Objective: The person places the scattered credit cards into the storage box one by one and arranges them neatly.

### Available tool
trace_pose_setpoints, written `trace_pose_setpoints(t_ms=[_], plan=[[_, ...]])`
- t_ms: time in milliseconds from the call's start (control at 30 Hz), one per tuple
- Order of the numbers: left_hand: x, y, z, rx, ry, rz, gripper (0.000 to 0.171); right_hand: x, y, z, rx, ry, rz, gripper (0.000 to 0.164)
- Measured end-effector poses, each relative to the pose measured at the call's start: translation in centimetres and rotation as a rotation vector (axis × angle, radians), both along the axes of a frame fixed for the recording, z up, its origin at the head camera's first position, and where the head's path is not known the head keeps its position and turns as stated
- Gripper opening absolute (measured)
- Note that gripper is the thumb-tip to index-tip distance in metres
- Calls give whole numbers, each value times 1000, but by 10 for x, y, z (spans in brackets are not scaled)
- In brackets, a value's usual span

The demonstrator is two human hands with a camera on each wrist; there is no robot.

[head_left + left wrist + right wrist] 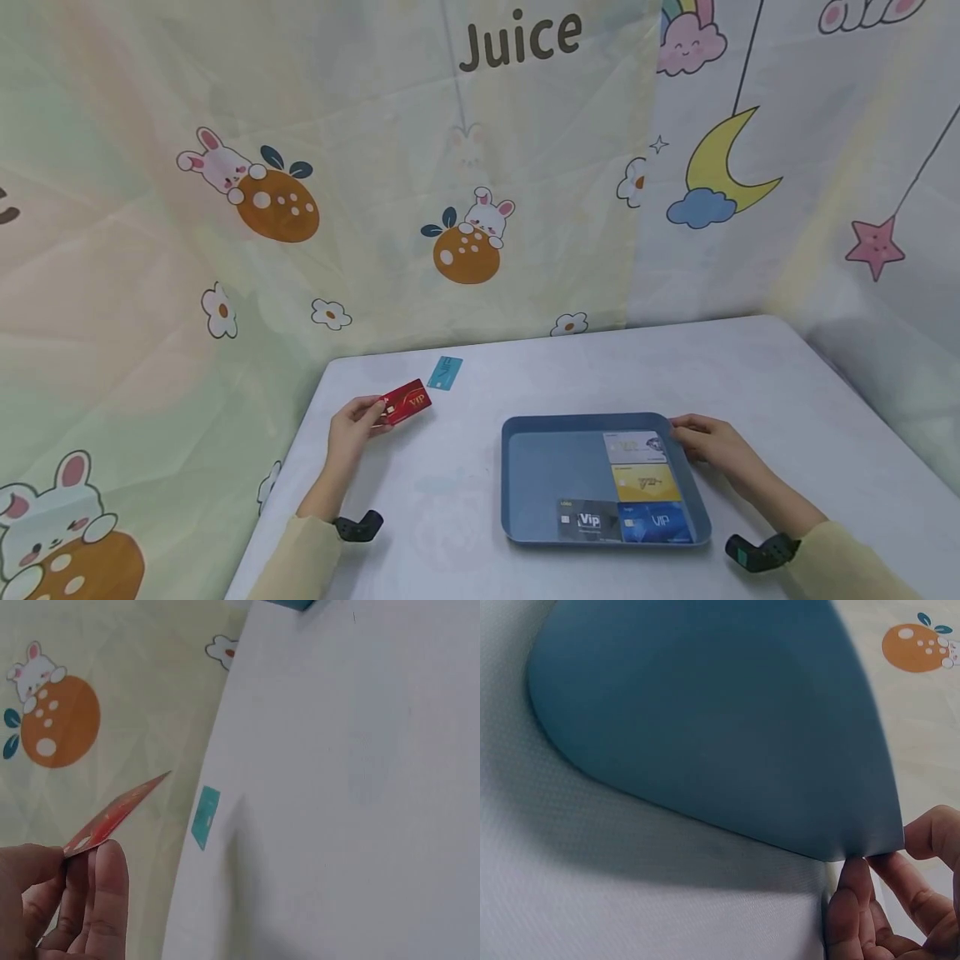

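My left hand (354, 429) pinches a red VIP card (407, 402) above the table's left part. In the left wrist view the card (120, 814) shows nearly edge-on, between the thumb and fingers. A teal card (446, 372) lies on the table just beyond it. At the far right corner of a blue tray (558, 467), my right hand (708, 442) grips the rim, with the fingers underneath in the right wrist view. Inside the tray lie a silver-white card (633, 447), a yellow card (647, 482), a blue VIP card (656, 522) and a dark grey Vip card (577, 520).
The white table (450, 475) meets a printed cloth backdrop (390, 275) at its back and left edges. Black wrist cameras sit on the left wrist (358, 527) and right wrist (761, 552).
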State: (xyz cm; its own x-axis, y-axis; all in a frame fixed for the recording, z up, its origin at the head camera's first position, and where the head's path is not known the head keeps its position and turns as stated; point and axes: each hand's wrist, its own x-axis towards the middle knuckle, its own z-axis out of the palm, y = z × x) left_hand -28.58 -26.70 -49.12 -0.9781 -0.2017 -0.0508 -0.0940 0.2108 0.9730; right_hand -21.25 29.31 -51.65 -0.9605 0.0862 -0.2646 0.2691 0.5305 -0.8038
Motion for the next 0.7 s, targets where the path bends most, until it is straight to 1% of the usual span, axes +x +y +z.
trace_pose_setpoints(t_ms=[67,200,333,433,567,700], plan=[[2,5,4,37,-11,-9,40,0,0,0,-1,4,5,52],[6,16,9,82,-3,-32,42,-1,1,1,-5,3,9,52],[9,26,12,99,13,-55,38,-1,1,0,-6,1,6,52],[11,33,15,112,11,-68,38,0,1,0,-10,-1,11,53],[12,41,19,149,-28,-91,40,0,1,0,-13,-5,10,54],[14,46,19,209,-72,-116,40,0,1,1,-12,5,13,53]])
